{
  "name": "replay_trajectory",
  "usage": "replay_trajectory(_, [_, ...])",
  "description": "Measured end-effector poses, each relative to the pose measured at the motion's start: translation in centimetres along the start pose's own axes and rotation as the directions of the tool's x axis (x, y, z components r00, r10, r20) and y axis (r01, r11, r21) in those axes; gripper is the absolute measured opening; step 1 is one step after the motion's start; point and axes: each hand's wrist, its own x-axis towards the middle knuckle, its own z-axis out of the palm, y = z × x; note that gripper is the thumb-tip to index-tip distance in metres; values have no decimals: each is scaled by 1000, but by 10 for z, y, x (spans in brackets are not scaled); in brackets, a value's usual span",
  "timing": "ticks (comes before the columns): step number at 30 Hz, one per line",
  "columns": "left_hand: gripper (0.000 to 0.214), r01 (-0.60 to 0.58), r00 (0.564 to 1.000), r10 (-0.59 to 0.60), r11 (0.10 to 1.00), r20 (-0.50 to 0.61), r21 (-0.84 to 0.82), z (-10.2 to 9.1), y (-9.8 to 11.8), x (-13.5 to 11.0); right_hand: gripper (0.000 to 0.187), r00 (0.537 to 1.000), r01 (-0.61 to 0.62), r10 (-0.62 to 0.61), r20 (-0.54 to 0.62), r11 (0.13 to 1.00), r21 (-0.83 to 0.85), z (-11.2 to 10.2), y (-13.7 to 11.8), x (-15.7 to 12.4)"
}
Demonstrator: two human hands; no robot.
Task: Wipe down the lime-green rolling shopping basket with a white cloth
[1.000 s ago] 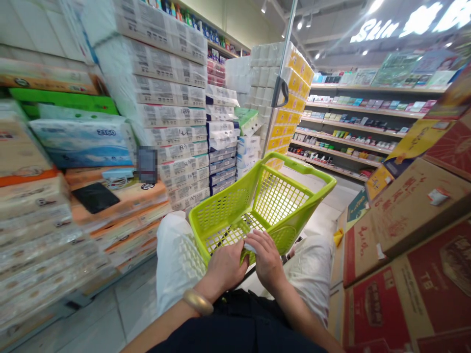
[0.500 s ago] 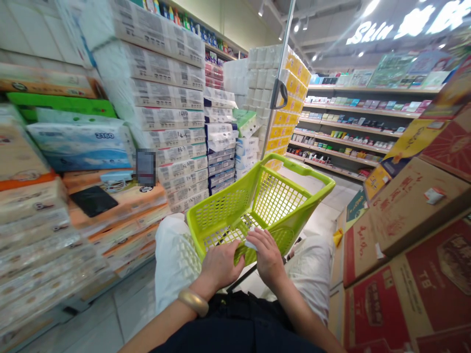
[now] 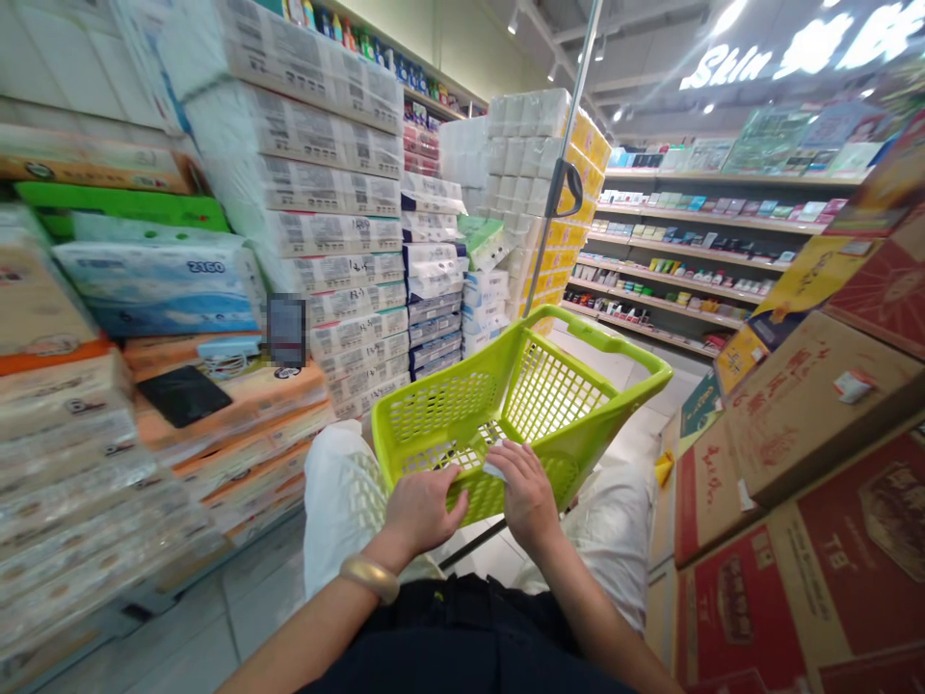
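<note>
I record wrapped tissue packs (image 3: 325,183) stacked at left. The left hand (image 3: 423,506) is closed on the near rim of the lime-green plastic mesh basket (image 3: 434,410), which sits over the knees. The right hand (image 3: 527,493) clasps the same rim, pinning a small white slip (image 3: 493,471). Brown cardboard cartons (image 3: 809,424) stand right

The basket (image 3: 549,386) is lime-green moulded plastic, a smooth open grid with a slight sheen. Its pole (image 3: 576,96) is bright bare metal. A small white slip (image 3: 494,470) at the rim looks like paper. The bangle (image 3: 370,576) is smooth, gold-toned and glossy. The stacked packs (image 3: 318,183) are wrapped in shiny, crinkled plastic film. The boxes (image 3: 795,424) are matt brown cardboard. The trousers (image 3: 339,501) are white cloth, and the floor (image 3: 217,617) is glossy pale tile.
</note>
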Motion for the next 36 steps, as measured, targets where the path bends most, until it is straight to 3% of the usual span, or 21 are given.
replay_trajectory(6, [31,15,1000,-16,1000,-8,-7,0,4,-2,44,985,-139,125,-117,984,-111,-20,45,-1])
replay_trajectory(8, [31,14,1000,-14,1000,-14,-11,0,5,-2,44,985,-138,123,-123,983,-124,-18,43,-3])
replay_trajectory(14, [31,7,1000,-7,1000,-29,3,-2,2,-2,44,997,-71,70,-41,997,-25,3,-1,-7])
replay_trajectory(21, [31,17,1000,-17,1000,-20,6,-4,-3,-1,45,974,-171,148,-172,978,-124,-21,39,-2])
replay_trajectory(24, [30,13,999,-12,1000,-31,14,-3,-5,0,44,968,-191,168,-185,975,-114,-16,29,-1])
replay_trajectory(28, [29,-1,999,1,1000,-47,7,-2,-6,0,45,989,-115,108,-98,992,-59,1,2,-4])
replay_trajectory(30, [29,-7,999,7,1000,-48,0,-1,-8,0,45,991,-109,105,-84,993,-52,1,2,-5])
replay_trajectory(36, [30,-24,999,23,1000,-45,-11,0,-10,0,46,976,-163,141,-167,979,-121,-24,45,0])
